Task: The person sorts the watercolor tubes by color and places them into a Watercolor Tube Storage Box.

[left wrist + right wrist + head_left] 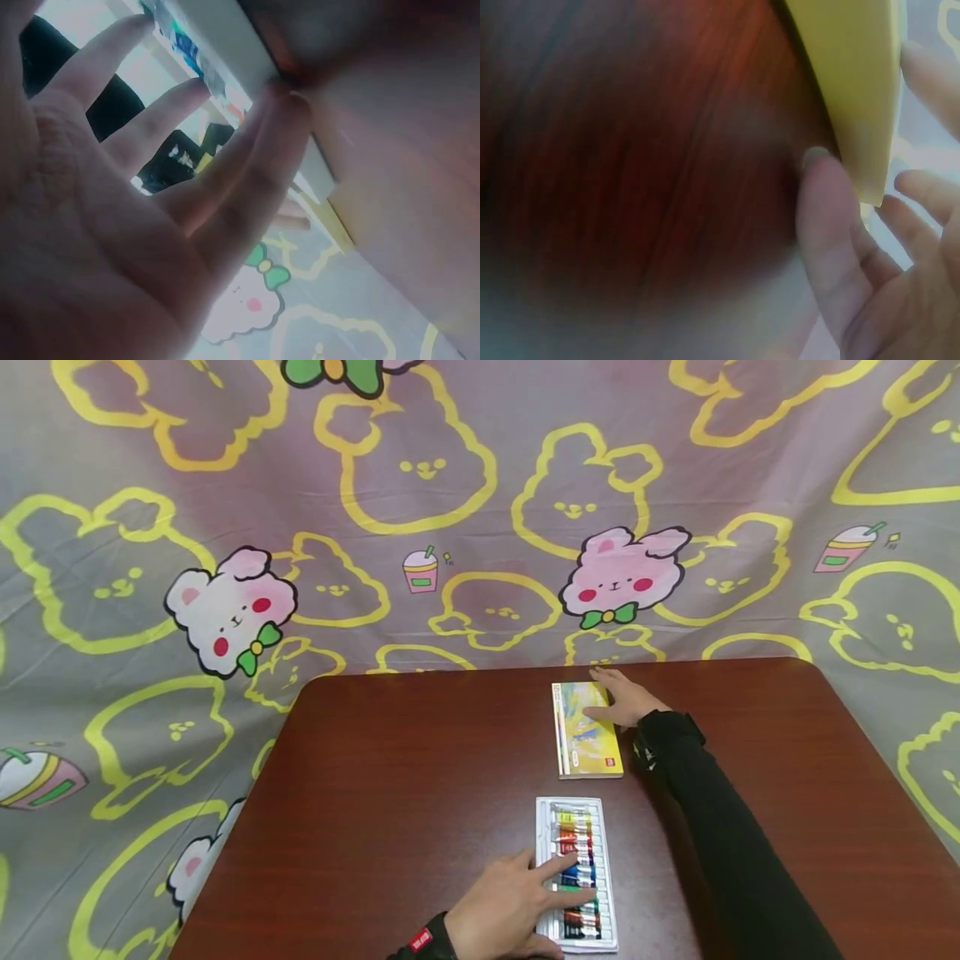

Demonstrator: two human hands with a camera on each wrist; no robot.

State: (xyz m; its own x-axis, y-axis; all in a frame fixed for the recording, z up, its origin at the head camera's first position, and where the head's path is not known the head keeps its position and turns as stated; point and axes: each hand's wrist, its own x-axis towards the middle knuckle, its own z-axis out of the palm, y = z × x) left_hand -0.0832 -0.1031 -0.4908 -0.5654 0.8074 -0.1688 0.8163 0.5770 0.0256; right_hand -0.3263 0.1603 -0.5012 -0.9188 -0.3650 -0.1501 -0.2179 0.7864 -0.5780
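Observation:
A white tray [609,902] of several colourful paint tubes [576,839] lies near the front of the table. Across it my left hand [498,902] reaches with spread, fairly straight fingers resting over the tubes. In the left wrist view, fingertips touch the side of the tray [232,52]. Farther back lies a flat yellow box [588,743] with a painted cover and a small red logo. My right hand [628,700] is at its far right corner, fingers spread. The right wrist view has the thumb [825,202] beside the yellow box [855,82]; whether it presses there I cannot tell.
A dark reddish-brown table [390,793] with rounded corners carries both things. Behind and left hangs a grey-pink cloth [495,460] printed with yellow bear outlines, meeting the table's far edge. The right sleeve [720,827] stretches along the right side of the tray.

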